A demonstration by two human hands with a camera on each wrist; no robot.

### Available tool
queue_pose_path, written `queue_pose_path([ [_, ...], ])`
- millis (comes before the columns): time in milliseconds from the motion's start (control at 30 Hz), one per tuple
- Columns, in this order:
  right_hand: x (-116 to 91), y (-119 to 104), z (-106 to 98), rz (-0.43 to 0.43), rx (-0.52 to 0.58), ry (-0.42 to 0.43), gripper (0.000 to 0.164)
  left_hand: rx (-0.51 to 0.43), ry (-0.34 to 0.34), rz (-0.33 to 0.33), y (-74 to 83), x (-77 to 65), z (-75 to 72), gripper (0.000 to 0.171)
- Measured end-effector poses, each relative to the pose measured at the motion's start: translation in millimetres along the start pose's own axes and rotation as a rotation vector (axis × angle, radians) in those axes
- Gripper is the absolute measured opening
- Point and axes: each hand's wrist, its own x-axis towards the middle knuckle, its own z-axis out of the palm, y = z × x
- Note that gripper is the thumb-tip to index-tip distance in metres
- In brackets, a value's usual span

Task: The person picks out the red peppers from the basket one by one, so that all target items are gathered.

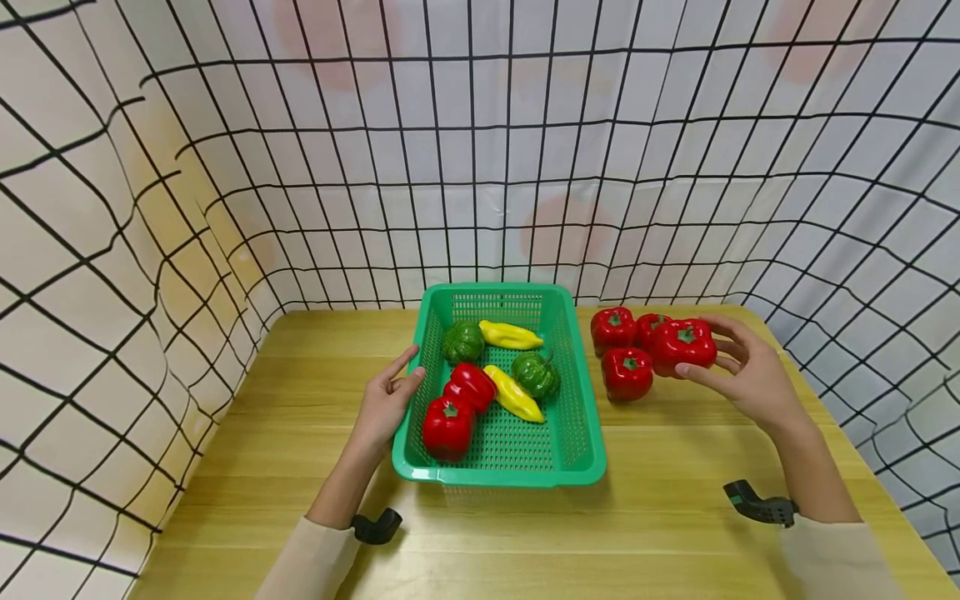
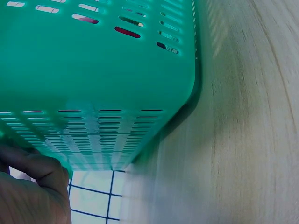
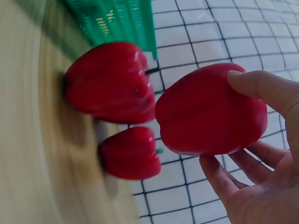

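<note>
L sleeve [image 1: 309,560] & R sleeve [image 1: 838,557], both pale, came in nearest, over the wooden desk [image 1: 525,546]; just beyond, a L wrist band [image 1: 377,527] & R wrist band [image 1: 761,504], both black; then the green basket [image 1: 510,477], mid-desk; inside, nr its front-L corner, a front red pepper [image 1: 447,429] stood stem-up, touching a tipped red pepper [image 1: 471,385] just behind; L grip [image 1: 382,407] pinched the basket's L rim, thumb at the top, w/ a bent finger by the outer wall in the L wrist view; in the basket's middle, a slanted yellow pepper [image 1: 514,394] lay beside a ribbed green veg [image 1: 536,375]; R grip [image 1: 756,377], well R of the basket, pinched a held red pepper [image 1: 684,345] btwn thumb & fingertips, up off the desk per R wrist cam; three more red peppers sat on the desk, R of the basket: a nearer one [image 1: 627,373], then a back-L one [image 1: 613,330] & a partly hidden one [image 1: 649,328]; basket's back half had a second green veg [image 1: 462,342] & a second yellow pepper [image 1: 512,335]; farthest, a white backdrop [image 1: 487,158] w/ black grid lines.
</note>
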Motion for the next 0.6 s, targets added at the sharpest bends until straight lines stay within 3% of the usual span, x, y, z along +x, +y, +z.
queue_pose_path([
  [267,0,38,-7,0.064,0.008,-0.04,0.083,0.026,0.003,0.003,1.6,-1.2,-0.3,0.05],
  [600,4,71,5,0.099,0.074,-0.124,0.083,-0.004,-0.001,0.002,-0.4,-0.2,-0.4,0.049],
])
